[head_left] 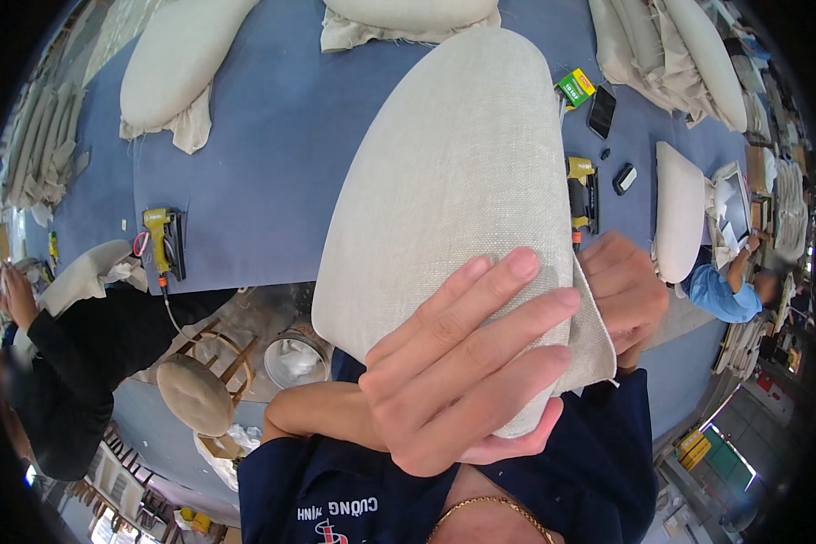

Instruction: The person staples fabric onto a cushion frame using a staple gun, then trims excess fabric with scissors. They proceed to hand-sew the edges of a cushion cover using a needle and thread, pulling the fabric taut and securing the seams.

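A cream fabric-covered cushion [453,172], rounded at its far end, is held up tilted in front of me. My left hand [471,363] grips its near part, fingers spread across the cover and the thumb underneath. At the cushion's right side, my right hand [621,290] is closed with curled fingers on the loose fabric flap [593,349] of the cover. Its fingertips are hidden. Just beyond the right hand, a yellow and black staple gun [582,192] lies on the blue table [263,172], partly covered by the cushion.
Other cream cushions [186,63] lie at the back and right. A green and yellow box [575,88], a phone [601,112] and a second staple gun [165,243] are on the table. A stool [195,394] and a bucket [296,361] stand left. Co-workers [730,288] are on both sides.
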A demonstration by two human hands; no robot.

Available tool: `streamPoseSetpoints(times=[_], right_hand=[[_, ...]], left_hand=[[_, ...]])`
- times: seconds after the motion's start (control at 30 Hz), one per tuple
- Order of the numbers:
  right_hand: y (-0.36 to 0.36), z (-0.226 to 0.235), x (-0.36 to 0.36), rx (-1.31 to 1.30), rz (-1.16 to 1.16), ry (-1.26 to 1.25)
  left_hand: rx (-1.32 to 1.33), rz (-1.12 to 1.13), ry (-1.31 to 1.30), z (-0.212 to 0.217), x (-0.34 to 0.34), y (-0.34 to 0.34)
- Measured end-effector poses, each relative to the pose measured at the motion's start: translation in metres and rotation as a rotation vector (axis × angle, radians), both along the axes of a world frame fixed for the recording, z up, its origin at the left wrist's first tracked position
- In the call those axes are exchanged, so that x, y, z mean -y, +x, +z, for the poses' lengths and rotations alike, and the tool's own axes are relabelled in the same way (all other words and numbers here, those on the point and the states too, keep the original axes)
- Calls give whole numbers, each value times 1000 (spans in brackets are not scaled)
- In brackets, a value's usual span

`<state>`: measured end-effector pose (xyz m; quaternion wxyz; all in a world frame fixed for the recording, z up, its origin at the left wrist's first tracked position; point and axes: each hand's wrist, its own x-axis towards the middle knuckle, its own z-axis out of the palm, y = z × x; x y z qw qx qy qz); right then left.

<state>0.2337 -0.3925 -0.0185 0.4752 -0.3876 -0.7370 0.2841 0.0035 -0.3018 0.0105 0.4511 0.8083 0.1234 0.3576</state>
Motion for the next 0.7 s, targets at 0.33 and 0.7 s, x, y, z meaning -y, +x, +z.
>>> streamPoseSetpoints(times=[0.33,0.7], right_hand=[[4,-6,-3,-22,68,-60],[-2,-15,8,-86,-10,-6]], left_hand=[[-6,19,-26,-5,-2,-6],[-67,2,-47,-3,6,-6]])
